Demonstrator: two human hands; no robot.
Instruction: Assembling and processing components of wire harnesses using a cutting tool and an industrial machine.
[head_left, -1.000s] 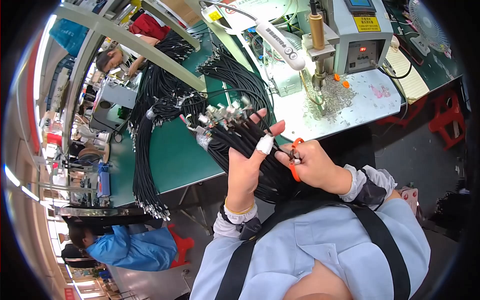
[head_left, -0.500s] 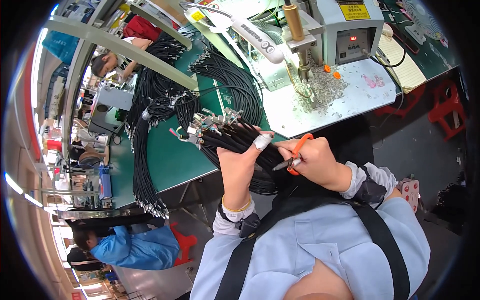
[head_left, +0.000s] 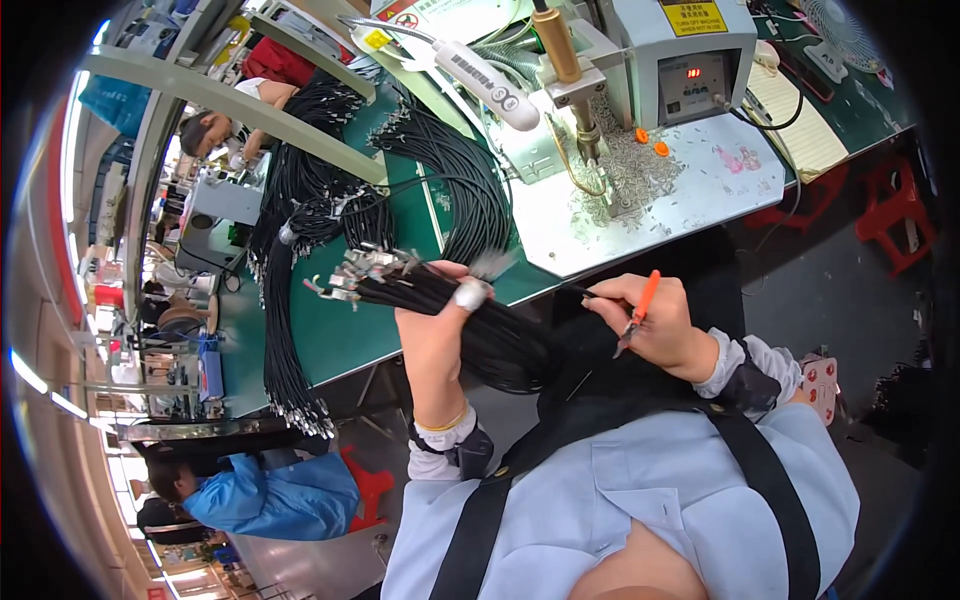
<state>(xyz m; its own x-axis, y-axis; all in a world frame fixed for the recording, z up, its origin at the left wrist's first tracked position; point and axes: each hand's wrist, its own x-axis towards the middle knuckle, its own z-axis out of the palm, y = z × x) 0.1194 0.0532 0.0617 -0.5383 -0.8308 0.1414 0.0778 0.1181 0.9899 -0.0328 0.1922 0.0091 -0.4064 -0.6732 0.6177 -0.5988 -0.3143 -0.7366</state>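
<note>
My left hand (head_left: 432,345), with white tape around its thumb, is closed around a thick bundle of black cables (head_left: 495,340). Metal connectors (head_left: 375,265) fan out at the bundle's far left end. Close to the taped thumb, a pale connector end is smeared by motion. To the right, my right hand (head_left: 665,325) is closed on small cutting pliers with orange handles (head_left: 645,297), their jaws pointing down. Its thumb and forefinger also pinch a thin black strand, apparently a cable, which leads left toward the bundle. Dark apron cloth behind hides where that strand runs.
A press-like machine (head_left: 578,95) stands on a white plate (head_left: 720,190) strewn with small metal bits and two orange pieces. Beside it is a grey control box (head_left: 690,60). More black cables (head_left: 450,165) lie on the green table (head_left: 345,335). Two other people work at left.
My left hand has shifted left with the cable bundle. My right hand has drawn away to the right, its pliers turned more upright, and a gap now separates it from the bundle.
</note>
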